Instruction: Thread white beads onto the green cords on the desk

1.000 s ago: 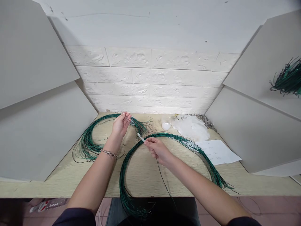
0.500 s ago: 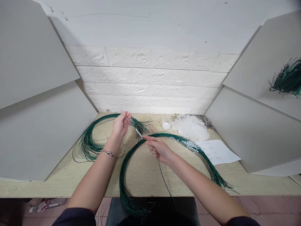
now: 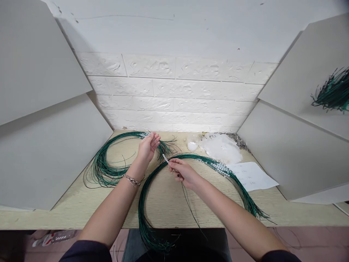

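Note:
My left hand [image 3: 149, 146] has thumb and forefinger pinched on a thin dark green wire, the other fingers loosely curled. My right hand [image 3: 182, 171], a little lower and to the right, pinches the same wire just below a short row of white beads [image 3: 165, 158] threaded on it. The wire's loose tail [image 3: 191, 207] hangs from my right hand past the table edge. Behind my left hand lies a coiled bundle of green wires [image 3: 102, 163] with white beads near its end. A second curved bundle [image 3: 143, 196] passes beneath my hands, with beads [image 3: 222, 168] clustered on its right part.
A small clear cup [image 3: 192, 143] with white contents stands near the wall, beside a white plastic bag [image 3: 222, 147]. A written paper sheet [image 3: 252, 175] lies at right. Grey panels [image 3: 54, 153] flank the table [image 3: 297, 214]. More green wires [image 3: 334, 91] show at far right.
My left hand has moved right and slightly down, closer to my right hand. My right hand and the bead row have shifted slightly. Beads on the left bundle have come into view.

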Demonstrator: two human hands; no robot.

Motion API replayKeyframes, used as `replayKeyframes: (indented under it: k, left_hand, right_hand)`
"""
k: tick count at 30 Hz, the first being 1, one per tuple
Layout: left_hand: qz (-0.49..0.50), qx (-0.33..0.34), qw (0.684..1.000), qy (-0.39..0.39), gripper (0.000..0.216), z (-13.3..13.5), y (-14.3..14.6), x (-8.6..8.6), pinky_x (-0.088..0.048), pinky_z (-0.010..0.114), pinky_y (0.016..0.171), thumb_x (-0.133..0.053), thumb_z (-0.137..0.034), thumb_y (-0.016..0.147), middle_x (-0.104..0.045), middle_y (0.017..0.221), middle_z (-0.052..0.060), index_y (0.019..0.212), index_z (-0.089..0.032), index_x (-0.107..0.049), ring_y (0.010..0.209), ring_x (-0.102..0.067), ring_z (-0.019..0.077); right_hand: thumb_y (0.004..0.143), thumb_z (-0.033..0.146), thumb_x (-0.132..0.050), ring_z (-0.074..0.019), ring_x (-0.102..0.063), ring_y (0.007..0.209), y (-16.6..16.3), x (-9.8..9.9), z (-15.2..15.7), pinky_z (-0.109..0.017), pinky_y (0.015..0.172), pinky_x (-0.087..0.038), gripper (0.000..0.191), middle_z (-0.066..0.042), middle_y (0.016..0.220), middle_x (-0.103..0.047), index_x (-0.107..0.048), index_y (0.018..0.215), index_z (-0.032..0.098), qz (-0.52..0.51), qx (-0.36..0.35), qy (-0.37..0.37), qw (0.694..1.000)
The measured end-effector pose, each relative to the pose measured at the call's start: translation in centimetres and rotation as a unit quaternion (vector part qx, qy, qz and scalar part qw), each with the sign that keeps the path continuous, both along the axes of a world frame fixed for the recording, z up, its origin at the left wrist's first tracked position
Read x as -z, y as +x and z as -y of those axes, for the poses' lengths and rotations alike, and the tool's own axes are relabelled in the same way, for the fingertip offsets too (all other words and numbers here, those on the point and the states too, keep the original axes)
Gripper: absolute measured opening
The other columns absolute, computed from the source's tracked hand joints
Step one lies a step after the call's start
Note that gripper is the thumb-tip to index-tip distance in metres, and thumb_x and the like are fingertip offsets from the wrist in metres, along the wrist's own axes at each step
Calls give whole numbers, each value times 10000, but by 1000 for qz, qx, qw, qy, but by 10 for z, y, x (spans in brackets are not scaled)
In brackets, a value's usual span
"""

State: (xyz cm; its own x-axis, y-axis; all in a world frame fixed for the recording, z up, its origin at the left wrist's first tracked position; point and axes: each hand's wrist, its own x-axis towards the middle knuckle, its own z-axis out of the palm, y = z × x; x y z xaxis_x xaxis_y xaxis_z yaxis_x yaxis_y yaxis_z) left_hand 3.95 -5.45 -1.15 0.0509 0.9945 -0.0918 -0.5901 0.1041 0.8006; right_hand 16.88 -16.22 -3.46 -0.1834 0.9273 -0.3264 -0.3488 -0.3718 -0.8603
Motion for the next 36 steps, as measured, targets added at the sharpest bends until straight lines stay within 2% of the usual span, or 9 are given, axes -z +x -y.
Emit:
replayKeyframes:
  k: [7,14,20,25,31,36]
  left_hand:
    - [-23,7,1000,-5,86,1,-1,-3,-464,184,576,-520,-181,765,-625,757,46,774,-117,-577,675,-606,104]
    - [-40,21,999,11,86,-3,-8,-4,-468,200,607,-548,-190,738,-623,769,52,765,-114,-578,675,-602,107]
    - [-50,30,998,12,87,-5,-10,-2,-470,206,616,-563,-193,721,-626,777,55,760,-117,-579,690,-605,115]
    - [-52,41,998,14,92,-3,-8,-3,-469,202,608,-578,-196,710,-628,766,57,753,-115,-580,672,-606,109]
    - [-56,57,997,16,119,-1,-6,-3,-466,197,596,-590,-219,705,-627,759,54,765,-117,-582,670,-608,110]
    - [-57,80,995,11,129,-1,-6,-2,-447,172,524,-593,-231,703,-621,771,49,774,-123,-585,667,-601,108]
  right_hand:
    - [565,347,-682,-10,-193,368,4,0,-2,-180,362,-35,333,96,473,-310,-431,698,173,-20,23,-1,1000]
    - [539,382,-705,-8,-144,363,4,-5,-1,-190,367,-10,384,109,455,-264,-432,712,173,-27,39,14,999]
    - [558,342,-694,-8,-133,350,4,-8,-1,-196,365,1,334,111,442,-262,-491,759,169,-29,44,25,998]
    - [607,281,-637,-14,-113,353,6,-12,1,-197,369,7,283,113,436,-225,-527,851,189,-35,24,6,999]
    - [646,244,-574,-20,-81,351,11,-11,1,-195,362,4,301,116,440,-190,-533,942,208,-65,-32,3,997]
    - [663,227,-547,-24,-89,347,12,-8,1,-188,352,-17,309,117,437,-197,-530,971,207,-74,-49,6,996]
